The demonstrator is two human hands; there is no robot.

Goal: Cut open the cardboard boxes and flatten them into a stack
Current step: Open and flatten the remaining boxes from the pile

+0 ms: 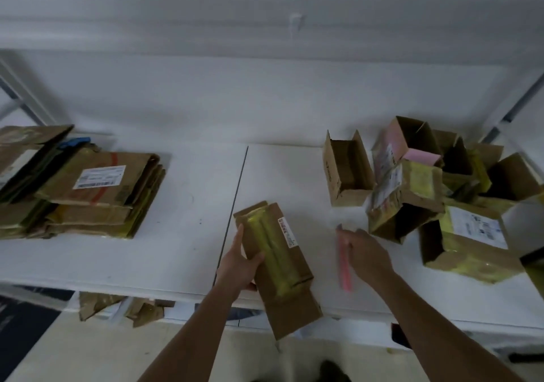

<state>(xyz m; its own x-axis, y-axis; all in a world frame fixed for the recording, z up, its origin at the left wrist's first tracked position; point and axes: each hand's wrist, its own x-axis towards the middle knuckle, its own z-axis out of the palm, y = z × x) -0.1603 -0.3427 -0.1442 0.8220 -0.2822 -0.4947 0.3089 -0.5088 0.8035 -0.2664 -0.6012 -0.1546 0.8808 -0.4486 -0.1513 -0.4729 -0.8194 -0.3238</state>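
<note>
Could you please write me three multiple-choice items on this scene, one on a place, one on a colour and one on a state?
1. Where does the stack of flattened brown cardboard boxes lie on the white table?
A. at its left end
B. at its right end
C. under it

2. What colour is the slim cutter at the right hand?
A. blue
B. pink
C. black

3. How does the left hand stand?
A. flat on the table
B. gripping the long brown cardboard box with yellow tape
C. hanging idle

Answers:
1 A, the stack sits far left, opposite the heap of unflattened boxes.
2 B, it shows as a blurred pink streak.
3 B, thumb and fingers curl round the box's edge.
</note>
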